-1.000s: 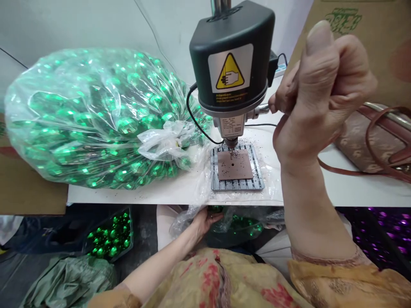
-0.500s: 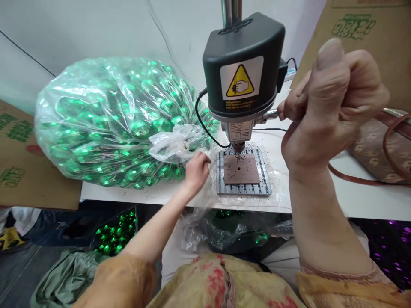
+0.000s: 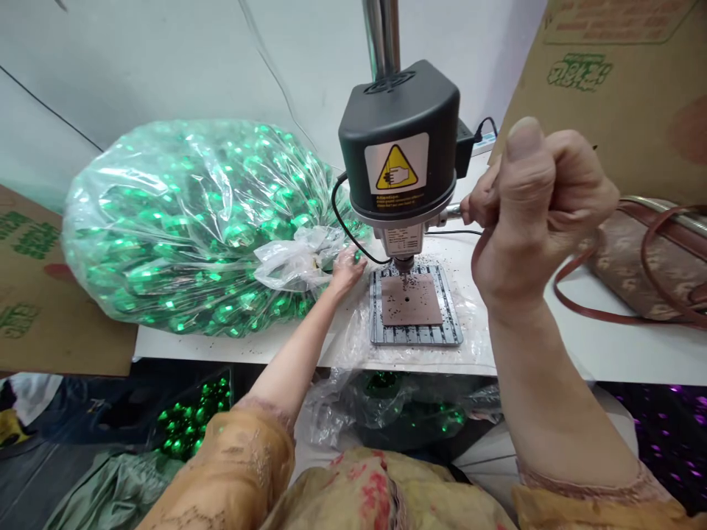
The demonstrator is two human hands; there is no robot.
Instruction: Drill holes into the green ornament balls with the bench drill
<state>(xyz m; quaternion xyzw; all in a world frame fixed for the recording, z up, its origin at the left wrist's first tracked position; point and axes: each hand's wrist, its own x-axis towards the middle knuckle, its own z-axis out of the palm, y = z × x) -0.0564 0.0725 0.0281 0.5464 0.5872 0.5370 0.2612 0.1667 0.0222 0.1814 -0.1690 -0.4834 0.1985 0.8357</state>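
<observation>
Below the table edge, we see loose plastic holding green balls over our lap. Right hand: fist clenched around the drill press lever. Left hand: reaching beside the base plate, fingers closed on a small green ball, just short of the bit. Behind it, big tied bag of green balls. Risk, as we judge it: pulling the lever with fingertips this close could catch them; a round ball may spin or slip off the brown pad.
</observation>
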